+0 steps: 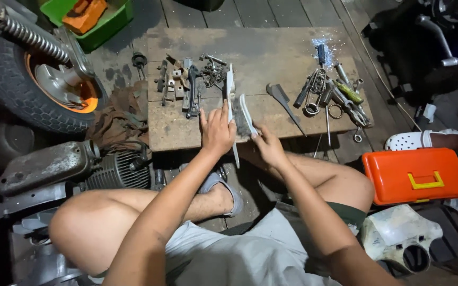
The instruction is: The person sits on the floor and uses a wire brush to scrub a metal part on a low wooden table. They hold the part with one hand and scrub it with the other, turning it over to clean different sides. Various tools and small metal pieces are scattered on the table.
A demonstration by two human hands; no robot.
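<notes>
Hands meet at the near edge of a worn wooden board (271,53). Left hand (217,131) lies flat, fingers stretched, pressing a long, thin, pale metal part (230,100) that runs out past its fingertips. Right hand (269,147) is curled tight around the handle of a wire brush (246,119), whose grey bristles touch that part just beside the left hand. Beyond the right hand sits a heap of steel tools and springs (335,92); farther right, a smooth orange plastic case (414,175). Left stands a knobbly tyre (14,79) on dark floorboards.
</notes>
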